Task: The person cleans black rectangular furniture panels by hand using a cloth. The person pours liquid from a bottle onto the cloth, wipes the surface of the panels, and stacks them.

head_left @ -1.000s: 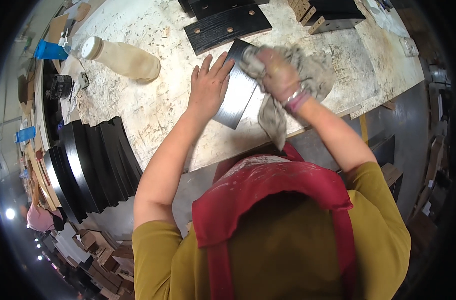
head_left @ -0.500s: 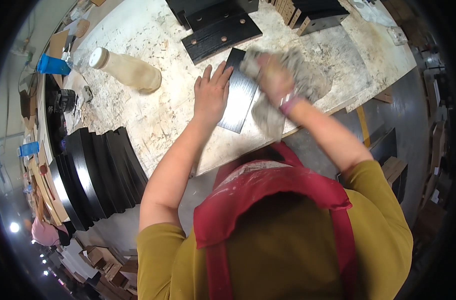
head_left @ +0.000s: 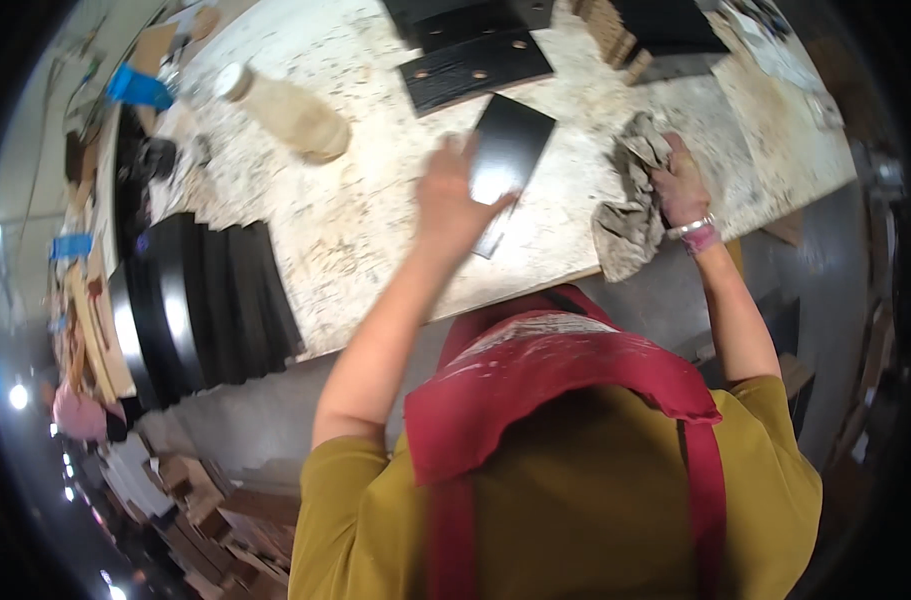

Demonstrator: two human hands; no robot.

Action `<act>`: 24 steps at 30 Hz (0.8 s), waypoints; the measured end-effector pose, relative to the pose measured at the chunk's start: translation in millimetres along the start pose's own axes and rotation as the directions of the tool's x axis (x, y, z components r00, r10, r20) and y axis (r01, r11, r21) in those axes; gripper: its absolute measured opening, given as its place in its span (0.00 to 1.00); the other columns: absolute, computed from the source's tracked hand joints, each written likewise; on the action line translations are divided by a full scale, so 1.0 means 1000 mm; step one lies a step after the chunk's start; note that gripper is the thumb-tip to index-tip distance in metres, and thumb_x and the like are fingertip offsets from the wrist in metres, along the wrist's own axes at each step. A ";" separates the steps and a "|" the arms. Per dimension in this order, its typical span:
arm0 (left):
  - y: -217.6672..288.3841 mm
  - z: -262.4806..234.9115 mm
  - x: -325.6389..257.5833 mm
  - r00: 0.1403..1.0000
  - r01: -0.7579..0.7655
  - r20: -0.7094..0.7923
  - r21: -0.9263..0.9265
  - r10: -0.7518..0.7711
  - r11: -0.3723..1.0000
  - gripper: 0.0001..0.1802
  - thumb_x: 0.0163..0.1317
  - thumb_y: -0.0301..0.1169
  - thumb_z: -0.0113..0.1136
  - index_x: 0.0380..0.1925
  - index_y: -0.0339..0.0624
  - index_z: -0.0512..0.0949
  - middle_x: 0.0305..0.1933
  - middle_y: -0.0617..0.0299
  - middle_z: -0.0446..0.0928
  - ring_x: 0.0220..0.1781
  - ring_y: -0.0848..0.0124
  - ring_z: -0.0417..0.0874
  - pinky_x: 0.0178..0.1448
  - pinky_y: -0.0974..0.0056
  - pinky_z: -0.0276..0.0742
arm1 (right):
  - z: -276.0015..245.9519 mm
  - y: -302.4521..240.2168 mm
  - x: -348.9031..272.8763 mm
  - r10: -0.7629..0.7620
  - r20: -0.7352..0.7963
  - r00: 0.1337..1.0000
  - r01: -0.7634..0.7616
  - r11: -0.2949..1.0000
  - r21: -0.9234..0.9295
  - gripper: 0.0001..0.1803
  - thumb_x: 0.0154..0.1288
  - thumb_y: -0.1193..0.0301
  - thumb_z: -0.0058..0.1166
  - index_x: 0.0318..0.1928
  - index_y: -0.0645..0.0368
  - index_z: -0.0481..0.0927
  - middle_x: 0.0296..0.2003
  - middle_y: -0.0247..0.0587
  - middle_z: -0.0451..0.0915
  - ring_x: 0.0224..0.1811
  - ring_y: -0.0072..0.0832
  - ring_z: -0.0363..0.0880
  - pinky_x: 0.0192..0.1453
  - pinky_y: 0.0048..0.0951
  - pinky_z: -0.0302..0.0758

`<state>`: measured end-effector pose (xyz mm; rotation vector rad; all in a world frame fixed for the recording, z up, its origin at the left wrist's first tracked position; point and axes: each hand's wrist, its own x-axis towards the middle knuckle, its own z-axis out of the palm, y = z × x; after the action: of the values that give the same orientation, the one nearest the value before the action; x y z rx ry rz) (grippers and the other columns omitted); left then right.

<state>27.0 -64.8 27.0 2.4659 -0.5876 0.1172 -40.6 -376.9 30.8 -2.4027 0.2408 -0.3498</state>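
**Fingers spread on a dark plate, rag bunched in the other hand**

Fingers of the left hand [head_left: 453, 200] lie apart and flat on the near end of one dark rectangular plate [head_left: 507, 155], which rests tilted near the middle of the workbench [head_left: 375, 240], closer to its front edge. Off the bench's left edge stands a row of black curved panels [head_left: 200, 300], too blurred to count; a blue scrap [head_left: 140, 88] sits by the far left corner. One cream plastic bottle [head_left: 285, 112] with a pale cap lies on its side toward the far left; no label can be made out. Behind the plate, at the far edge, two black drilled slabs [head_left: 475, 70] lie overlapping. To the right, the right hand [head_left: 680, 185] has its fingers closed on one crumpled grey rag [head_left: 630, 205], which hangs over the front edge, apart from the plate.
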 end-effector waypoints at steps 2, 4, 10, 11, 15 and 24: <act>0.013 0.018 -0.010 0.998 -0.057 0.047 0.122 0.051 0.991 0.42 0.48 0.46 0.69 0.62 0.43 0.66 0.68 0.37 0.58 0.65 0.45 0.65 0.63 0.45 0.65 | 0.016 0.043 -0.008 0.004 0.111 0.994 0.017 0.981 -0.194 0.29 0.56 0.74 0.52 0.61 0.61 0.70 0.59 0.53 0.72 0.65 0.48 0.66 0.69 0.37 0.62; 0.016 0.008 -0.018 0.998 -0.008 0.064 0.167 -0.002 0.986 0.41 0.46 0.45 0.69 0.61 0.46 0.67 0.69 0.36 0.55 0.65 0.44 0.63 0.63 0.43 0.64 | 0.025 0.053 -0.008 -0.119 0.138 0.983 0.153 0.952 -0.264 0.32 0.53 0.76 0.52 0.62 0.60 0.70 0.62 0.53 0.70 0.67 0.47 0.65 0.71 0.38 0.59; -0.026 -0.068 -0.099 0.956 0.280 -0.155 0.228 -0.249 0.932 0.38 0.41 0.37 0.69 0.57 0.45 0.71 0.67 0.34 0.59 0.67 0.40 0.63 0.68 0.44 0.61 | 0.021 0.042 -0.014 -0.128 0.158 0.979 0.153 0.976 -0.156 0.32 0.50 0.81 0.48 0.61 0.62 0.69 0.62 0.54 0.69 0.67 0.48 0.64 0.72 0.38 0.58; -0.039 -0.078 -0.109 0.944 0.318 -0.181 0.272 -0.276 0.908 0.37 0.42 0.37 0.69 0.57 0.44 0.71 0.66 0.33 0.60 0.65 0.39 0.65 0.66 0.45 0.63 | 0.020 0.041 -0.016 -0.144 0.151 0.978 0.168 0.972 -0.162 0.32 0.50 0.81 0.48 0.61 0.63 0.70 0.61 0.54 0.69 0.67 0.48 0.64 0.72 0.38 0.59; -0.072 -0.091 -0.123 0.929 0.363 -0.126 0.505 -0.349 0.783 0.36 0.53 0.41 0.65 0.60 0.38 0.68 0.69 0.34 0.55 0.68 0.37 0.56 0.69 0.41 0.54 | 0.019 0.032 -0.010 -0.164 0.169 0.972 0.183 0.977 -0.107 0.32 0.46 0.81 0.51 0.58 0.61 0.72 0.58 0.54 0.71 0.64 0.50 0.66 0.69 0.39 0.62; -0.054 -0.043 0.089 0.996 0.085 0.005 0.074 -0.085 0.994 0.54 0.44 0.32 0.72 0.70 0.37 0.52 0.73 0.39 0.50 0.74 0.45 0.53 0.74 0.54 0.56 | 0.014 0.020 -0.008 -0.195 0.116 0.974 0.201 0.979 -0.034 0.31 0.43 0.80 0.54 0.55 0.59 0.73 0.56 0.54 0.73 0.60 0.50 0.70 0.64 0.39 0.67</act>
<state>132.5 -35.5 52.6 2.5596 -0.4891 0.0961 -45.8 -381.3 6.1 -2.4879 -0.0432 -0.3010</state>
